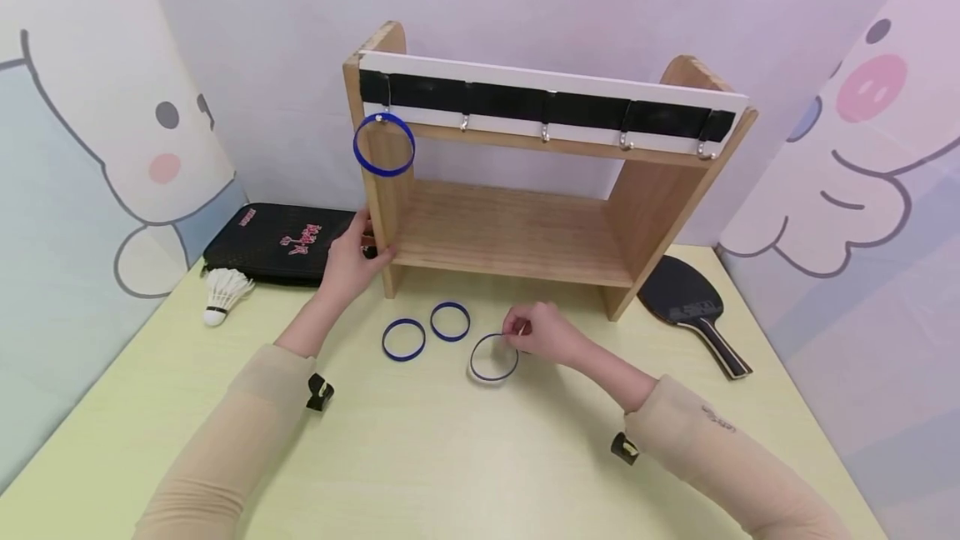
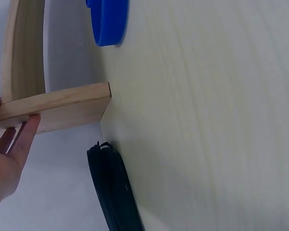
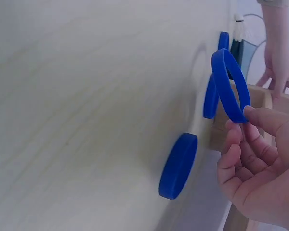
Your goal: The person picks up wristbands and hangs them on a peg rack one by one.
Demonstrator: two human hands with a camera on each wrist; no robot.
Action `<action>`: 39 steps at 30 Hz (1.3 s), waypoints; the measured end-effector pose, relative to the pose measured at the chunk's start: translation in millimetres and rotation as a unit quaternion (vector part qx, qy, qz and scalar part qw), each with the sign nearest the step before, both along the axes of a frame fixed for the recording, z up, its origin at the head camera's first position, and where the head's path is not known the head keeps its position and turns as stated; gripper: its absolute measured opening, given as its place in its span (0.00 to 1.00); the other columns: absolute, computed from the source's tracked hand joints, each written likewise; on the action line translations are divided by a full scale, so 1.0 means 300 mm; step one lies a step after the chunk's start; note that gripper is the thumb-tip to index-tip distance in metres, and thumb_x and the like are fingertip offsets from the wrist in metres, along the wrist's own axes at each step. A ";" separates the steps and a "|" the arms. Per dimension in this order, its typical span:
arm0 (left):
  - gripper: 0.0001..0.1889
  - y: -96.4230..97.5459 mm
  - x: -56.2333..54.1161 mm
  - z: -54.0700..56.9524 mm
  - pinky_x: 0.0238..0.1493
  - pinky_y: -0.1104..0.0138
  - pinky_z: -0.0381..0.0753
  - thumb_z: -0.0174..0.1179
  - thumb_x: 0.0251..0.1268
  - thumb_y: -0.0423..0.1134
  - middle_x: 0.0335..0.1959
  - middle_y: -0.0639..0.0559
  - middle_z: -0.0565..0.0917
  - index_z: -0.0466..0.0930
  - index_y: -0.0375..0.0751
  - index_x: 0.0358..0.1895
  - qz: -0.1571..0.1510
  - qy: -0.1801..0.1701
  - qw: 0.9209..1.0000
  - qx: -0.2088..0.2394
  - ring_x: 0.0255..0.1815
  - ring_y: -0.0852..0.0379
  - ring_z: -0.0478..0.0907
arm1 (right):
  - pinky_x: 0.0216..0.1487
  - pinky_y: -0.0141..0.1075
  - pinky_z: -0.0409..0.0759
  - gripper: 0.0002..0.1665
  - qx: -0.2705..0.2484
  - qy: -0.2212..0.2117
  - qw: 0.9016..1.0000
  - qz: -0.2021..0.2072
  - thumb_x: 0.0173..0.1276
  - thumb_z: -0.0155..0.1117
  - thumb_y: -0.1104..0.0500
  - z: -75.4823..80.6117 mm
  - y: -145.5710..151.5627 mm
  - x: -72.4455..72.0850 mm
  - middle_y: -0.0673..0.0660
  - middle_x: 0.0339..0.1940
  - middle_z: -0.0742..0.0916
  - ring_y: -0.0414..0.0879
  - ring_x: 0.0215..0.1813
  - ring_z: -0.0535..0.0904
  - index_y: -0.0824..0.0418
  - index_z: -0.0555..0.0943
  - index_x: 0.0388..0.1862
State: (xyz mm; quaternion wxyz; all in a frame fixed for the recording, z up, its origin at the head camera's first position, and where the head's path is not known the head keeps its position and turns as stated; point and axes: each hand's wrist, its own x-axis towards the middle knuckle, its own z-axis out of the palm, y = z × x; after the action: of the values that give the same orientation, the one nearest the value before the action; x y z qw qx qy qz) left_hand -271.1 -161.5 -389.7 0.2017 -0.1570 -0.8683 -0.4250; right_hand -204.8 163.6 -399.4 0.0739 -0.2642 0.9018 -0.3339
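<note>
My left hand [image 1: 350, 263] grips the left side panel of a wooden shelf [image 1: 510, 232], thumb at the front edge and fingers along the outer face. Between right thumb and fingertips, my right hand [image 1: 546, 333] pinches a thin blue ring [image 3: 224, 86] above the table. Two more blue rings, a left one [image 1: 401, 358] and a right one [image 1: 450, 340], lie in front of the shelf. The right wrist view shows another ring [image 3: 176, 168] on the table, mostly hidden by my hand in the head view. One blue ring [image 1: 386, 173] hangs from the leftmost hook.
Along the shelf's top runs a white board with a black strip [image 1: 510, 107] and several metal hooks [image 1: 545, 133]. A black zip case [image 1: 277, 244] and a shuttlecock [image 1: 222, 294] lie left. A table tennis bat [image 1: 682, 294] lies right, beside the shelf.
</note>
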 end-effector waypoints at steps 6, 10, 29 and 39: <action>0.40 0.002 -0.004 -0.007 0.43 0.47 0.81 0.62 0.59 0.33 0.54 0.35 0.76 0.52 0.44 0.73 0.004 0.005 1.000 0.002 0.47 0.38 0.79 | 0.27 0.29 0.77 0.04 -0.033 -0.011 0.999 0.003 0.57 0.70 0.63 0.041 0.008 0.006 0.49 0.26 0.85 0.38 0.26 0.76 0.59 0.82 0.31; 0.40 0.005 -0.002 -0.008 0.43 0.47 0.82 0.62 0.60 0.33 0.54 0.35 0.76 0.52 0.45 0.73 0.010 0.003 1.000 0.003 0.48 0.39 0.79 | 0.28 0.30 0.79 0.05 -0.058 -0.018 0.998 -0.002 0.58 0.70 0.62 0.072 0.014 0.012 0.50 0.27 0.84 0.40 0.27 0.77 0.60 0.82 0.33; 0.40 0.013 -0.010 -0.014 0.41 0.49 0.83 0.62 0.60 0.33 0.55 0.35 0.76 0.52 0.45 0.73 0.016 0.004 1.000 -0.001 0.48 0.39 0.80 | 0.29 0.40 0.83 0.14 -0.172 -0.001 0.983 -0.062 0.59 0.70 0.54 0.262 0.005 0.048 0.55 0.32 0.86 0.56 0.31 0.83 0.57 0.81 0.41; 0.40 0.009 -0.009 -0.013 0.42 0.48 0.82 0.62 0.60 0.33 0.55 0.36 0.76 0.52 0.45 0.73 0.021 0.003 1.000 -0.004 0.48 0.39 0.79 | 0.35 0.38 0.84 0.16 -0.292 -0.008 0.952 -0.089 0.60 0.69 0.57 0.366 -0.034 0.050 0.58 0.36 0.85 0.52 0.34 0.84 0.62 0.79 0.44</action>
State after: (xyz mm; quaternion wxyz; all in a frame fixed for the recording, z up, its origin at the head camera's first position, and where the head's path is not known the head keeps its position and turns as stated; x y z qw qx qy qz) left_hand -273.8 -158.9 -393.5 0.2123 -0.1410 -0.8725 -0.4170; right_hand -189.9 153.5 -289.5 -0.0291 -0.1906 0.7838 -0.5903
